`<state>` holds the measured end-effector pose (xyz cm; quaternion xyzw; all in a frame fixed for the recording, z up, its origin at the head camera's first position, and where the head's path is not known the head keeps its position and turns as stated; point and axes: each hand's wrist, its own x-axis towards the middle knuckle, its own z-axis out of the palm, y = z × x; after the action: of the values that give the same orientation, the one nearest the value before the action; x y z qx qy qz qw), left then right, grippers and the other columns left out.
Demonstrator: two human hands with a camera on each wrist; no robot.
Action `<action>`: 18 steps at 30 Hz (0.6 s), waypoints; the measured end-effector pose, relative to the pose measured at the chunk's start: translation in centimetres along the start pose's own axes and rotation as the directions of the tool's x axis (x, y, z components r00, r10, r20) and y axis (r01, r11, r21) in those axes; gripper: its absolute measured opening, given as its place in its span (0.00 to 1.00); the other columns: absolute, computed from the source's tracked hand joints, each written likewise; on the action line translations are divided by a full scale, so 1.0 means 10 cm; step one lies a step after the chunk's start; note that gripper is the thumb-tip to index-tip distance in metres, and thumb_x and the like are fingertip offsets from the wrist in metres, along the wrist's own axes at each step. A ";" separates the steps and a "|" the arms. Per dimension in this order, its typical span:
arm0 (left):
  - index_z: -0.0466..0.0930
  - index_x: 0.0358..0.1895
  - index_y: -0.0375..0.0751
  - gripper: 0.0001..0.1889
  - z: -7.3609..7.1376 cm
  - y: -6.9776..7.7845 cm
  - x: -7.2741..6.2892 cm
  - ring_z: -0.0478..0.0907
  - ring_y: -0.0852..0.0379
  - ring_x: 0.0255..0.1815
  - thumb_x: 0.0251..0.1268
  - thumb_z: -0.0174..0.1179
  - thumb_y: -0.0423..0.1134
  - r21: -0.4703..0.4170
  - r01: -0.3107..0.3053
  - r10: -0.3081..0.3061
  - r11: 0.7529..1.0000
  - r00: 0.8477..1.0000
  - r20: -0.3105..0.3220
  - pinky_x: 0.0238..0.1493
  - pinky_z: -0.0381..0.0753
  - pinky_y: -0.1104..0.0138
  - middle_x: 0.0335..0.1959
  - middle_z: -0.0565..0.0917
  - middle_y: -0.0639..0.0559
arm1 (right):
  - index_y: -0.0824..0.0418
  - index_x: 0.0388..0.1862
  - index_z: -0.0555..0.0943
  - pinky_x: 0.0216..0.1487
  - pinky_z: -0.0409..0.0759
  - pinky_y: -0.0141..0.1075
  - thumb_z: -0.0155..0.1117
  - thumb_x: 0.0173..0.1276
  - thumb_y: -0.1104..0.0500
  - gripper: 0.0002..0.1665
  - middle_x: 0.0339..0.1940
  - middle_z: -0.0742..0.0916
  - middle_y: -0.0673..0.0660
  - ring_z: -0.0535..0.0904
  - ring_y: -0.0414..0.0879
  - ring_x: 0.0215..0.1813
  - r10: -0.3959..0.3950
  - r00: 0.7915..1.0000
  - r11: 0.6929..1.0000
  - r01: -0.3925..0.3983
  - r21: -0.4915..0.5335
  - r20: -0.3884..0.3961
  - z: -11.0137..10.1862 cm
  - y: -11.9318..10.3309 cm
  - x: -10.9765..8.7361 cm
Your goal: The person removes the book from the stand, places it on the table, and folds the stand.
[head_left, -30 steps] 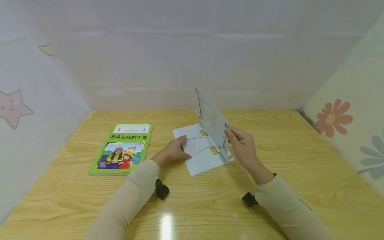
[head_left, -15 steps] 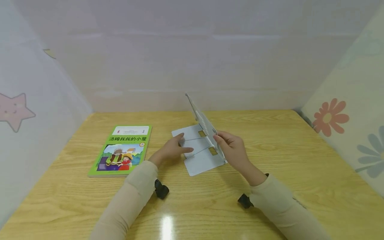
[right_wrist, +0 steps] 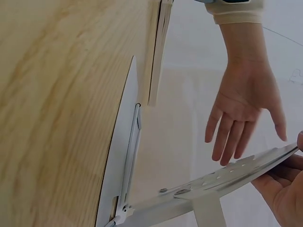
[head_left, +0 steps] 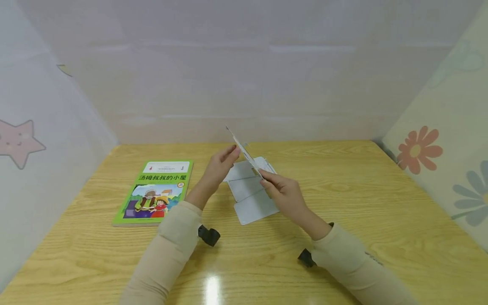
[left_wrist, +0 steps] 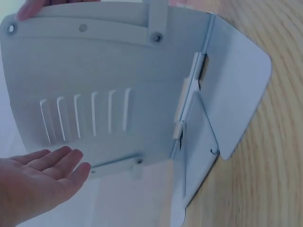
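A white metal book stand stands on the table, its slotted panel [left_wrist: 90, 71] hinged to a flat base plate [head_left: 256, 208]. In the head view the panel leans left over the base and shows almost edge-on. My right hand [head_left: 289, 199] pinches the panel's near edge between thumb and fingers; the right wrist view shows this grip at its lower right. My left hand [head_left: 215, 173] is raised beside the panel's left face, fingers extended. Whether those fingertips touch the panel, I cannot tell. A wire support [left_wrist: 208, 124] lies along the base plate in the left wrist view.
Left of the stand lies a green picture-covered book [head_left: 154, 192], flat on the wooden table [head_left: 362, 190]. A pale curtain wall [head_left: 244, 84] rises behind the table, with patterned sheets at both sides. Black wrist devices [head_left: 209, 235] hang at both sleeves.
The panel has swung left and down toward the base, with my right hand moving left along with it. My left hand has lifted off the base plate up to the panel.
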<state>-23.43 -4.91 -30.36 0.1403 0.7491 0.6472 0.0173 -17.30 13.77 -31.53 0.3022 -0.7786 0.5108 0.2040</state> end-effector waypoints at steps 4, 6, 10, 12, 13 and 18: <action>0.57 0.61 0.32 0.29 0.03 0.07 -0.03 0.65 0.49 0.55 0.63 0.46 0.49 -0.079 0.002 -0.003 0.997 1.000 -0.017 0.52 0.65 0.60 0.56 0.68 0.42 | 0.73 0.46 0.75 0.30 0.77 0.31 0.57 0.57 0.70 0.16 0.34 0.82 0.64 0.78 0.44 0.34 -0.006 1.000 1.000 0.007 -0.014 0.030 0.04 0.00 -0.01; 0.57 0.61 0.32 0.29 0.03 0.07 -0.05 0.66 0.50 0.54 0.63 0.47 0.48 -0.096 0.010 -0.012 0.995 1.000 -0.028 0.52 0.65 0.61 0.55 0.68 0.42 | 0.73 0.46 0.75 0.33 0.77 0.32 0.57 0.56 0.70 0.17 0.39 0.81 0.65 0.77 0.47 0.38 -0.023 0.999 1.000 0.024 -0.020 0.040 0.07 0.00 -0.01; 0.57 0.61 0.32 0.27 0.00 0.05 -0.10 0.66 0.50 0.53 0.63 0.49 0.42 -0.114 0.003 -0.008 0.993 0.999 -0.041 0.52 0.66 0.61 0.54 0.68 0.42 | 0.74 0.46 0.74 0.34 0.77 0.31 0.59 0.55 0.70 0.18 0.43 0.79 0.65 0.78 0.49 0.40 -0.068 0.996 0.996 0.072 -0.058 0.066 0.12 -0.02 -0.01; 0.58 0.61 0.31 0.26 -0.01 0.00 -0.11 0.66 0.50 0.53 0.62 0.49 0.40 -0.129 -0.009 0.003 0.992 0.999 -0.047 0.52 0.66 0.60 0.54 0.69 0.41 | 0.74 0.46 0.74 0.33 0.77 0.31 0.60 0.54 0.70 0.19 0.43 0.79 0.64 0.78 0.50 0.40 -0.092 0.992 0.991 0.099 -0.087 0.083 0.14 -0.02 -0.02; 0.58 0.60 0.31 0.25 -0.02 0.00 -0.12 0.66 0.51 0.53 0.62 0.49 0.39 -0.137 -0.010 0.003 0.991 0.999 -0.050 0.52 0.66 0.60 0.53 0.69 0.41 | 0.74 0.47 0.74 0.34 0.77 0.30 0.60 0.54 0.69 0.20 0.44 0.79 0.64 0.78 0.49 0.41 -0.095 0.991 0.989 0.105 -0.107 0.096 0.15 -0.02 -0.02; 0.58 0.60 0.30 0.24 -0.05 -0.04 -0.19 0.65 0.50 0.54 0.62 0.48 0.34 -0.180 0.014 -0.026 0.984 0.998 -0.064 0.53 0.65 0.58 0.55 0.67 0.39 | 0.74 0.46 0.74 0.36 0.76 0.32 0.61 0.53 0.67 0.21 0.45 0.78 0.65 0.76 0.52 0.44 -0.114 0.982 0.973 0.141 -0.183 0.154 0.19 -0.05 -0.04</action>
<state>-21.79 -5.88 -30.93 0.1089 0.6892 0.7162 0.0115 -16.69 11.99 -32.20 0.3660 -0.8159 0.3959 0.2087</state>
